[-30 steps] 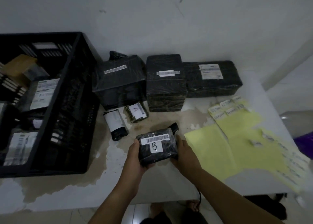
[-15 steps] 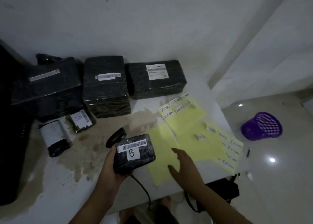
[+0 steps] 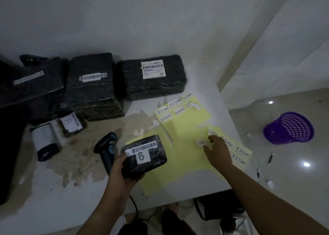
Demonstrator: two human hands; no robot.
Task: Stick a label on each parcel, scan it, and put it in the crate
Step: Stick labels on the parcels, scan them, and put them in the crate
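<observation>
Our left hand grips the parcel marked B low over the table, just right of the scanner. A second ago both hands held that parcel. Now the right hand, which hovered open half a second ago, has reached a small white label on the yellow sheet. Its fingertips touch the label, but we cannot tell whether they pinch it yet, so we judge labelling is only starting.

Along the far edge of the white tabletop, three large black plastic-wrapped parcels sit side by side. Nearer to us, at left, lie two small black pouches. The black handheld scanner lies just left of the small black wrapped parcel held in our left grip. To its right spread yellow paper label sheets, with our right grip touching them. A purple mesh basket stands on the floor, far right.
</observation>
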